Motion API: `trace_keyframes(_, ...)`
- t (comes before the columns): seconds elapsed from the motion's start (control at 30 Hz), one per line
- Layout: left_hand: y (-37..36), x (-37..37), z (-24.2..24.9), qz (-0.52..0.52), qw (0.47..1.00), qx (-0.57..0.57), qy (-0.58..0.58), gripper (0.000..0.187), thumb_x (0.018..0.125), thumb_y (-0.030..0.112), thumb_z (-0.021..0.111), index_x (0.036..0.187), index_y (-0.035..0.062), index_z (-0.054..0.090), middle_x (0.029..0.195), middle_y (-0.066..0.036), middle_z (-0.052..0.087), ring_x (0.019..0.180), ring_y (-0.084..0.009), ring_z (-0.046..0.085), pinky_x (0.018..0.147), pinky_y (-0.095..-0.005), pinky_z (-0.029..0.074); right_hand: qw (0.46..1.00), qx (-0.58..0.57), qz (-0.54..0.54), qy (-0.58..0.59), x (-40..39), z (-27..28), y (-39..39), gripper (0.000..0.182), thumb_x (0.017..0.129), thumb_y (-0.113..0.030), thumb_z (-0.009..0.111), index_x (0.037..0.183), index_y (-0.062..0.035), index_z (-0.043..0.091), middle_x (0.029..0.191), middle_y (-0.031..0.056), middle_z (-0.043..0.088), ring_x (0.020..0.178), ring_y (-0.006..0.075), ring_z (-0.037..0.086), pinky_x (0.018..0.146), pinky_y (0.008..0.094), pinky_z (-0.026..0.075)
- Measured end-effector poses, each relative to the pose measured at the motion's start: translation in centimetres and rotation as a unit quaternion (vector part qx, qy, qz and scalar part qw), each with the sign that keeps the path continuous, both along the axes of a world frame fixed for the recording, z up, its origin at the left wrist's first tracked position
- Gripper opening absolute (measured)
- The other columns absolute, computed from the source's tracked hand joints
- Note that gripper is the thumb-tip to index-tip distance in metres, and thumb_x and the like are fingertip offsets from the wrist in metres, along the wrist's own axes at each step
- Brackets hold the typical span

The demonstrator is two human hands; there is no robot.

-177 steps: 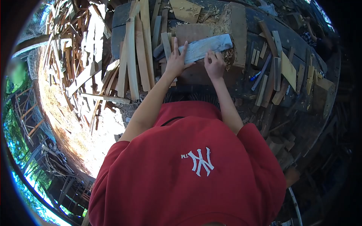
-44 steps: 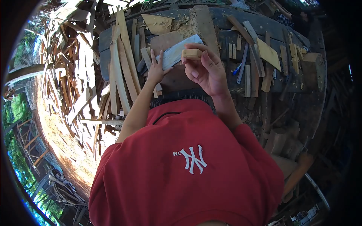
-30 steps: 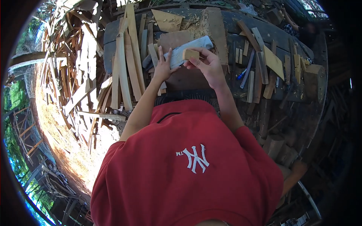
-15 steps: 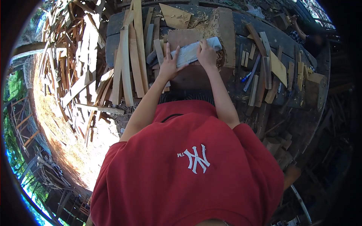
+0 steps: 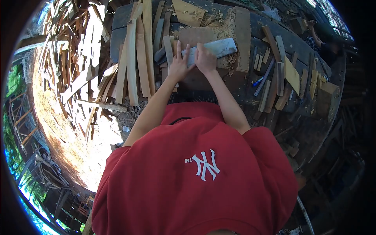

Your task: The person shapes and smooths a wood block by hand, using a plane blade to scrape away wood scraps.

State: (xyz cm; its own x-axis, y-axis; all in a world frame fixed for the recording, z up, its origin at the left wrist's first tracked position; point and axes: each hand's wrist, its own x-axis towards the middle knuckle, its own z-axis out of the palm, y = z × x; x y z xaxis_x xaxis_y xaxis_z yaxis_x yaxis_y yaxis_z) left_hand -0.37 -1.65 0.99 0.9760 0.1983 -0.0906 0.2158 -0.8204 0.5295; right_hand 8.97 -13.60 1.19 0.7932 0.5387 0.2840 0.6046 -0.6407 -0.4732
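Note:
A long pale grey-white slab (image 5: 223, 47) lies slantwise over a brown wooden block (image 5: 192, 36) on the bench in front of me. My left hand (image 5: 179, 68) is at the slab's left part, two fingers stretched up and apart, its thumb pointing toward the slab's near edge. Close beside it, my right hand (image 5: 206, 59) rests on top of the slab with its fingers curled closed. Whatever those fingers hold is hidden. A dark rounded piece (image 5: 159, 54) shows left of my left hand.
Long wooden strips (image 5: 131, 66) lie on the left of the dark bench (image 5: 119, 39). Wood shavings (image 5: 219, 21) gather behind the block. To the right are several wood offcuts (image 5: 280, 78) and a blue-tipped tool (image 5: 257, 82). Another person's arm (image 5: 313, 31) shows at far right.
My right hand has slid left along the slab, closer to my left hand, baring more of the slab's right end. My left hand stays at the slab's left part. The view has shifted slightly.

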Motion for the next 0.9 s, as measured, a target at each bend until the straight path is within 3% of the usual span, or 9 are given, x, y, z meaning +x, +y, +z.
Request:
trace_keyframes(0.1,0.2,-0.1,-0.4,-0.004,1.000,-0.006,-0.007,0.091,0.085,0.060,0.057,0.154,0.0190,0.013,0.157,-0.025,-0.002,0.109,-0.0505,0.053,0.092,-0.0473,0.049,0.994,0.008,0.106,0.010,-0.6,0.5,0.0,0.015,0.091,-0.021,0.052,0.099,-0.0081,0.055,0.072,0.0158,0.064,0.061,0.0370,0.064,0.054,0.0484,0.052)
trace_keyframes(0.17,-0.1,0.0,-0.1,0.004,1.000,0.010,-0.006,0.091,0.084,0.057,0.059,0.153,0.0184,0.013,0.157,-0.025,-0.002,0.108,-0.0500,0.054,0.092,-0.0475,0.049,0.996,-0.062,0.062,-0.021,2.0,1.7,-2.4,0.016,0.091,-0.021,0.052,0.100,-0.0083,0.056,0.073,0.0144,0.064,0.062,0.0364,0.064,0.054,0.0474,0.052)
trace_keyframes(0.23,-0.2,0.1,0.5,0.011,1.000,0.017,0.002,0.091,0.084,0.056,0.060,0.153,0.0179,0.014,0.157,-0.025,-0.002,0.108,-0.0495,0.054,0.092,-0.0477,0.049,0.998,-0.047,-0.034,-0.019,5.4,1.1,-4.8,0.020,0.090,-0.022,0.053,0.104,-0.0085,0.058,0.074,0.0137,0.066,0.063,0.0356,0.065,0.055,0.0480,0.052)
trace_keyframes(0.37,-0.2,0.3,0.6,0.007,1.000,0.012,0.018,0.092,0.084,0.057,0.060,0.153,0.0171,0.015,0.157,-0.025,-0.002,0.108,-0.0489,0.055,0.092,-0.0480,0.049,0.989,0.007,-0.145,0.010,2.7,0.3,-1.5,0.023,0.090,-0.022,0.054,0.105,-0.0095,0.065,0.075,0.0152,0.067,0.066,0.0354,0.066,0.059,0.0489,0.052)
trace_keyframes(0.53,0.1,0.0,-0.1,-0.009,1.000,-0.001,-0.006,0.091,0.084,0.058,0.059,0.153,0.0165,0.016,0.156,-0.026,-0.002,0.110,-0.0505,0.053,0.092,-0.0481,0.049,0.998,0.019,0.046,0.035,-0.1,0.3,0.1,0.025,0.089,-0.022,0.058,0.109,-0.0103,0.067,0.082,0.0146,0.069,0.069,0.0336,0.067,0.061,0.0427,0.054)
trace_keyframes(0.57,-0.1,0.0,-0.1,-0.005,1.000,0.013,-0.008,0.091,0.084,0.057,0.059,0.153,0.0163,0.016,0.156,-0.026,-0.002,0.111,-0.0510,0.053,0.093,-0.0481,0.048,0.998,0.014,0.067,-0.001,1.3,-0.4,-1.3,0.025,0.091,-0.024,0.055,0.107,-0.0091,0.065,0.078,0.0168,0.067,0.067,0.0357,0.066,0.059,0.0465,0.053)
trace_keyframes(0.67,-0.2,0.1,0.4,-0.001,0.999,0.031,-0.015,0.091,0.084,0.057,0.060,0.153,0.0154,0.016,0.156,-0.026,-0.002,0.112,-0.0525,0.052,0.093,-0.0478,0.048,0.999,-0.007,-0.049,0.008,6.0,0.7,-5.3,0.027,0.092,-0.024,0.053,0.111,-0.0085,0.064,0.082,0.0164,0.068,0.069,0.0347,0.067,0.059,0.0464,0.053)
trace_keyframes(0.77,-0.4,0.1,0.5,0.001,1.000,0.024,-0.013,0.091,0.084,0.056,0.060,0.153,0.0149,0.016,0.156,-0.026,-0.002,0.112,-0.0532,0.051,0.094,-0.0480,0.047,0.990,-0.052,-0.126,0.046,4.1,1.2,-2.9,0.030,0.093,-0.024,0.051,0.115,-0.0079,0.063,0.085,0.0164,0.068,0.071,0.0344,0.067,0.059,0.0468,0.053)
trace_keyframes(0.9,0.6,0.2,-1.8,-0.050,0.997,0.049,-0.042,0.090,0.085,0.056,0.060,0.153,0.0150,0.016,0.156,-0.026,-0.002,0.115,-0.0535,0.049,0.095,-0.0488,0.047,0.998,-0.014,0.014,0.056,-0.9,0.8,0.5,0.030,0.093,-0.024,0.051,0.117,-0.0093,0.062,0.085,0.0146,0.069,0.072,0.0341,0.067,0.062,0.0458,0.054)
